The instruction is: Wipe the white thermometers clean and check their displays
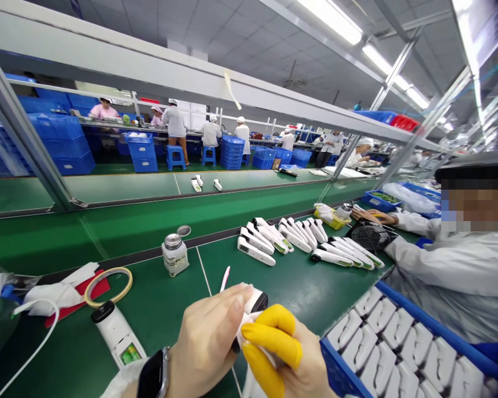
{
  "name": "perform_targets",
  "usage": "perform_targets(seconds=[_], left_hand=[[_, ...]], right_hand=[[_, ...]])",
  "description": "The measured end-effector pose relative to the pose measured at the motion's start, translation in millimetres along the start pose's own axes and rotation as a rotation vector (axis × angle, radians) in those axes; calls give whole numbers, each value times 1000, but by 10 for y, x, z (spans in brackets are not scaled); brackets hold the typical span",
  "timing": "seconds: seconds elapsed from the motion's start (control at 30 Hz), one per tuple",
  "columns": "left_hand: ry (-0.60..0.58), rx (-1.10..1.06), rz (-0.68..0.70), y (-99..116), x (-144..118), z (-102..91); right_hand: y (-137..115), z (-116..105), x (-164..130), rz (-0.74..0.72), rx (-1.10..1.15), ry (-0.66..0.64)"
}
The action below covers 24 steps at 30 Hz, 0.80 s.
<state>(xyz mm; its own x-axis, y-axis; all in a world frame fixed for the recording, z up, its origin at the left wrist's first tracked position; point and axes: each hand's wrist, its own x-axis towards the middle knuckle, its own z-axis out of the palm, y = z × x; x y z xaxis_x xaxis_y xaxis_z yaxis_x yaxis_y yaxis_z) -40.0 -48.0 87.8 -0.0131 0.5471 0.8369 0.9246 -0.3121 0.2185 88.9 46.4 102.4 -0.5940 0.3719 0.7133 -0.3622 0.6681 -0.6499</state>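
In front of me my left hand (213,331), with a black watch at the wrist, is closed around a white handheld device (254,298) with a black end, shaped like a forehead thermometer. My right hand (290,354) wears yellow finger cots and pinches what looks like a white cloth (249,319) against that device. Both hands hide most of the device. To the left, a similar device (118,334) lies with its battery bay uncovered, green batteries showing. A thin white stick with a reddish tip (225,278) lies beyond my left hand.
A metal-capped bottle (175,255) stands near the bench's back edge. Tape roll (108,287) lies left. Rows of white devices (269,240) spread across the bench; a blue crate (336,359) of white parts sits right. Close by at right, a co-worker (460,265) sits beside a black fan (369,235).
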Motion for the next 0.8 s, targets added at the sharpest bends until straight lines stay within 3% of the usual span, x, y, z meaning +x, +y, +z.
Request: perform_targets(seconds=[0.27,0.47,0.63,0.8], left_hand=[[-12,40,-54,23,-18,95],[-99,160,-146,-170,-164,360],[-44,197,-73,-301,-326,522],[-2,210,1,-350,-388,535]], right_hand=[[37,11,-73,28,38,3],[228,36,-156,105,-145,-2],[365,118,-290,173,-230,-9],[434,299,-443,240,-246,120]])
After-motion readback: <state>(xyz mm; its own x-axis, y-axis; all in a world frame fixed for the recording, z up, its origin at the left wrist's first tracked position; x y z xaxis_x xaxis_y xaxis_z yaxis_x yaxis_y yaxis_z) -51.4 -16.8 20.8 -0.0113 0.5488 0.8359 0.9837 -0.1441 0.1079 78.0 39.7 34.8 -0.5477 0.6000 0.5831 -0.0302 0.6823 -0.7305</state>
